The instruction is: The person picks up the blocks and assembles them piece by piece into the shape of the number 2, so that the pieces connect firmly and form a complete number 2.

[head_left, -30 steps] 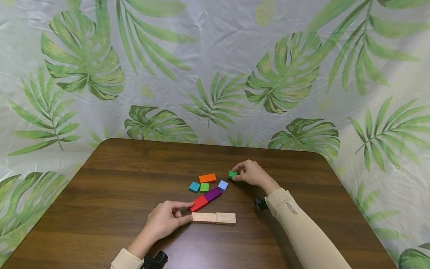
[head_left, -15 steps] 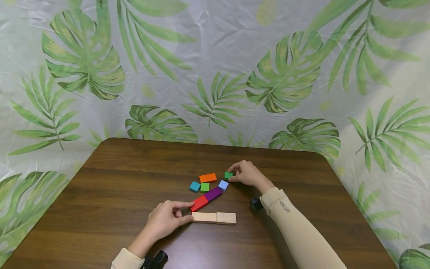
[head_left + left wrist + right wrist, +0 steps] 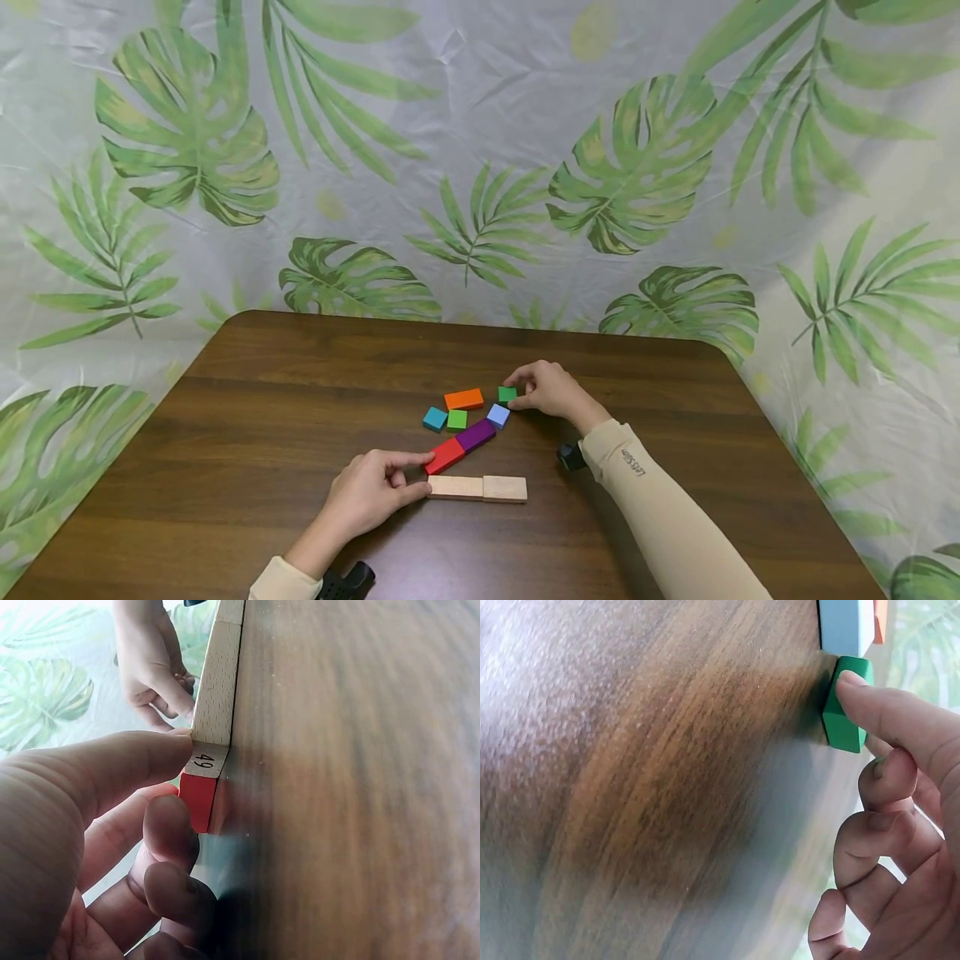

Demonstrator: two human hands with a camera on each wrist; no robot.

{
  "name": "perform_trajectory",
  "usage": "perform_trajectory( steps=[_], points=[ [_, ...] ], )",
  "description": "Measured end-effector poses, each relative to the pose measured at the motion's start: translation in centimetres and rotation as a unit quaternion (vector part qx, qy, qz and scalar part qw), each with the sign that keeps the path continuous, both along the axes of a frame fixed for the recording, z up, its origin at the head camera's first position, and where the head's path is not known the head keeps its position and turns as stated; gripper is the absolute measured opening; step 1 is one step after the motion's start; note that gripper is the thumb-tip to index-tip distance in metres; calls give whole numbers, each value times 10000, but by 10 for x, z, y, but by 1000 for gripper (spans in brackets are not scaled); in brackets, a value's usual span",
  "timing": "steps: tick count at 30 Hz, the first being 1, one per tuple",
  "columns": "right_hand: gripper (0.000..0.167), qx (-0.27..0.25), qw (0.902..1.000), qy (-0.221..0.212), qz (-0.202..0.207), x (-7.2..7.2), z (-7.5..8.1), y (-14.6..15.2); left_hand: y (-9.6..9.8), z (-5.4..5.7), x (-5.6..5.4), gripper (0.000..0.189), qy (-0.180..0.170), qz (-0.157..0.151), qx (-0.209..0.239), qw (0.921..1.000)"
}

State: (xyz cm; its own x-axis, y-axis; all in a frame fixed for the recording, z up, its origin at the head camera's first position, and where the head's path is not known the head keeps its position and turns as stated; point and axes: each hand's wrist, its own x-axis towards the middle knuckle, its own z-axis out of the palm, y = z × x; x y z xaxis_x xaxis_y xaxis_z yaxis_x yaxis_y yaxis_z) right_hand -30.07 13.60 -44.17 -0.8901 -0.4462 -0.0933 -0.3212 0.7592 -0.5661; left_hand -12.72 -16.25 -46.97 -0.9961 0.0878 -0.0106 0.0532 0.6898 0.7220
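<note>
In the head view my right hand (image 3: 551, 390) pinches a dark green cube (image 3: 507, 395) between thumb and forefinger. The right wrist view shows that green cube (image 3: 847, 705) at the table surface, beside a light blue block (image 3: 844, 626). My left hand (image 3: 367, 492) rests at the near left: its extended forefinger touches the red block (image 3: 444, 457), and its thumb touches the end of a plain wooden block (image 3: 456, 487). A purple block (image 3: 476, 434) continues the slanted red line up toward the light blue cube (image 3: 498, 416). The number 49 shows on a block end in the left wrist view.
Beyond the slanted line lie an orange block (image 3: 463, 400), a bright green cube (image 3: 457, 420) and a teal cube (image 3: 434, 418). A second plain block (image 3: 505, 489) extends the wooden row. Everything lies on a brown table (image 3: 247, 400) before a leaf-print sheet (image 3: 480, 125).
My right hand has moved left and slightly nearer with the dark green cube, bringing it beside the light blue cube. The left hand and other blocks have kept their places.
</note>
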Motion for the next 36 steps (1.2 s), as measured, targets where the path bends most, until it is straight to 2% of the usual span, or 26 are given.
perform_trajectory(
  steps=[9,36],
  points=[
    [30,-74,9999,-51,92,-2,2,7,-1,0,0,34,10,3,30,10000],
    [25,-145,9997,77,182,0,-2,3,-2,-1,-1,34,57,-40,73,9999]
  ],
)
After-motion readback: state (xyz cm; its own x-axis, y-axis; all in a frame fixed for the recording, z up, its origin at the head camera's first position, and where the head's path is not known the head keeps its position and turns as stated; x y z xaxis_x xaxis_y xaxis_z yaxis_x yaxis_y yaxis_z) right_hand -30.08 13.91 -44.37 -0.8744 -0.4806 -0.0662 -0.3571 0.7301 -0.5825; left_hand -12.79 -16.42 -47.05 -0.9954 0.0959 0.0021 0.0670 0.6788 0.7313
